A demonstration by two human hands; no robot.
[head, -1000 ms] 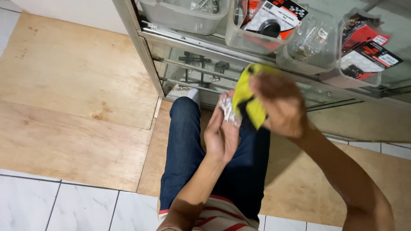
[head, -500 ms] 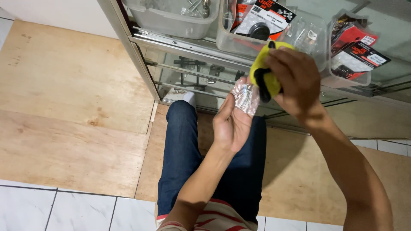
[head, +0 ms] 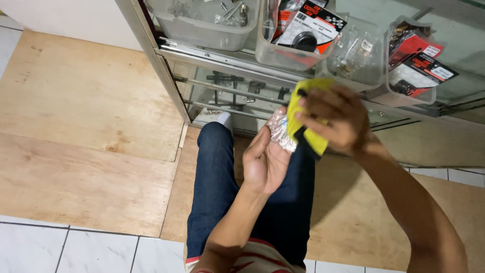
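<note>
Right hand grips yellow cloth – left hand cups a crinkly packet, contents unclear.

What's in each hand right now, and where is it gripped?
Left hand holds a small clear packet at its fingertips. Right hand grips a yellow cloth, bunched under its fingers, pressed against the packet.

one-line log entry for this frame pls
left hand: holds clear packet | right hand: yellow cloth pressed on packet | setting: glass cabinet, plastic bins
</note>
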